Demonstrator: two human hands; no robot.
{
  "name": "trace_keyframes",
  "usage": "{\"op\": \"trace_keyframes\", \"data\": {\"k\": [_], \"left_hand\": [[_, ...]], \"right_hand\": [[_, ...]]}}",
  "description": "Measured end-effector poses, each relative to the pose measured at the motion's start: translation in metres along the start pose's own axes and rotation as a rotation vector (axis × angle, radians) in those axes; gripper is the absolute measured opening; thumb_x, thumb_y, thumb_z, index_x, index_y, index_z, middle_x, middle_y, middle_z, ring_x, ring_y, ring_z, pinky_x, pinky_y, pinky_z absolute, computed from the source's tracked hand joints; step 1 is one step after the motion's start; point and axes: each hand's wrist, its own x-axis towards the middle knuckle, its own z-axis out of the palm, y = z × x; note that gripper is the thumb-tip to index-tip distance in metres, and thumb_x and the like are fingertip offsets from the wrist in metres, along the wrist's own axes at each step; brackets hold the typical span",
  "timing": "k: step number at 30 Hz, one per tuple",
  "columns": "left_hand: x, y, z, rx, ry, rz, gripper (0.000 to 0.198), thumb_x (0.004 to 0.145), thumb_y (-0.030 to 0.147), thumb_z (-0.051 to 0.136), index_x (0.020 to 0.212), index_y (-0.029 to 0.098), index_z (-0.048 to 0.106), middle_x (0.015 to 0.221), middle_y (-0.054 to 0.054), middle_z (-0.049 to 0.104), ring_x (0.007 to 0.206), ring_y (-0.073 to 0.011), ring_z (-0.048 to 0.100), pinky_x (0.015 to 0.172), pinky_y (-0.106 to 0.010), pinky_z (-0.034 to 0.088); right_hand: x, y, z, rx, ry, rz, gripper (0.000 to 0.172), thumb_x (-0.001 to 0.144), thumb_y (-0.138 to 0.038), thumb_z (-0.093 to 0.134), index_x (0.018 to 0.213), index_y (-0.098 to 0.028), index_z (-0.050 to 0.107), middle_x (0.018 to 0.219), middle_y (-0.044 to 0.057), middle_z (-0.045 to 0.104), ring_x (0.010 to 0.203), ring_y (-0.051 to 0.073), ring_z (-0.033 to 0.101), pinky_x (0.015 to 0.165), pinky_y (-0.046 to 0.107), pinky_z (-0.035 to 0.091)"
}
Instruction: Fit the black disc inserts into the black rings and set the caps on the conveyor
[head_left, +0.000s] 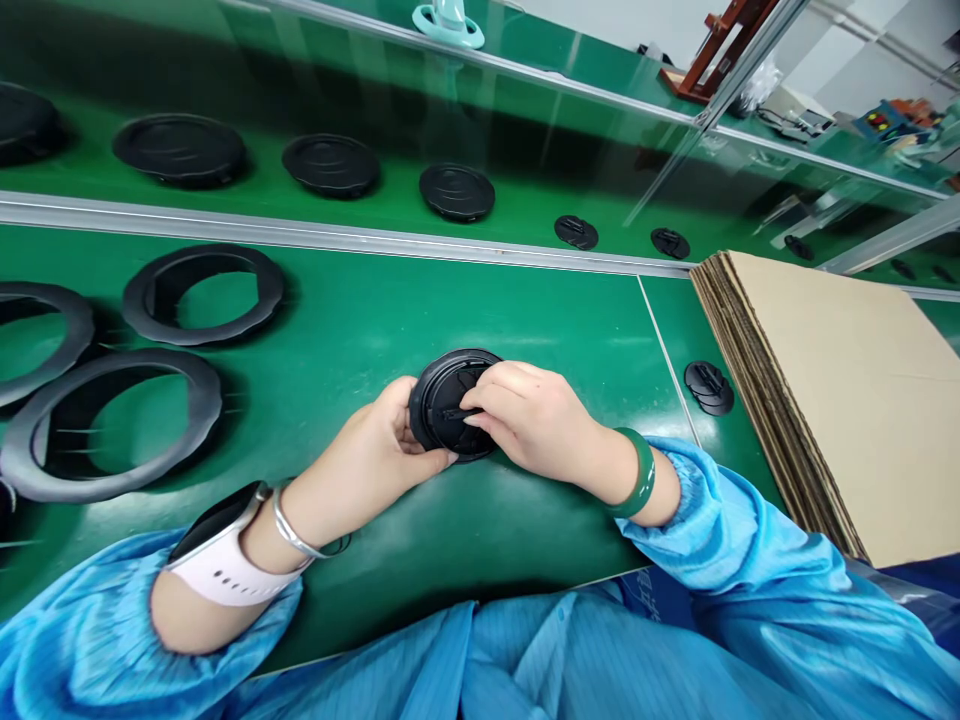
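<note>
A round black plastic part (444,400) with a stepped rim is tilted up over the green table in front of me. My left hand (401,435) grips its rim, the thumb along the lower edge and the fingers behind. With thumb and forefinger, my right hand (525,415) pinches a small raised tab (454,413) near the middle of the part's face. The right fingers cover the part's right side, so I cannot tell whether the tab is a separate piece.
Large black rings (202,295) lie on the table at left. Along the back, black round covers (330,165) sit beyond a metal rail (337,238). Flat cardboard sheets (847,400) are stacked at right, with black discs (709,388) beside them.
</note>
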Motion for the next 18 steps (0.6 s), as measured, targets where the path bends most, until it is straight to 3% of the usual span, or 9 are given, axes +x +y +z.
{"op": "trace_keyframes", "data": {"k": [5,11,18], "left_hand": [[-0.001,-0.003,0.001,0.031,0.01,0.024,0.054,0.069,0.034,0.082,0.11,0.021,0.05,0.099,-0.003,0.071,0.09,-0.0271,0.072,0.079,-0.043,0.061],[-0.001,-0.003,0.001,0.045,0.012,0.016,0.051,0.069,0.034,0.081,0.108,0.022,0.05,0.095,-0.001,0.071,0.087,-0.0266,0.072,0.075,-0.042,0.061],[0.0,-0.003,0.002,0.0,-0.007,0.004,0.05,0.067,0.033,0.084,0.103,0.022,0.05,0.09,0.001,0.072,0.085,-0.0255,0.073,0.077,-0.04,0.061]], "right_hand": [[-0.001,-0.011,-0.002,-0.077,0.006,-0.014,0.019,0.099,-0.013,0.046,0.104,-0.014,0.065,0.094,0.01,0.065,0.091,0.022,0.057,0.082,0.036,0.052],[-0.002,-0.016,-0.001,-0.153,-0.032,0.027,0.033,0.102,-0.014,0.04,0.13,-0.013,0.056,0.1,0.011,0.062,0.09,0.022,0.053,0.081,0.036,0.052],[0.001,-0.016,0.0,-0.253,-0.087,0.002,0.035,0.101,-0.011,0.036,0.124,-0.006,0.062,0.093,0.013,0.061,0.085,0.023,0.051,0.073,0.037,0.052]]}}
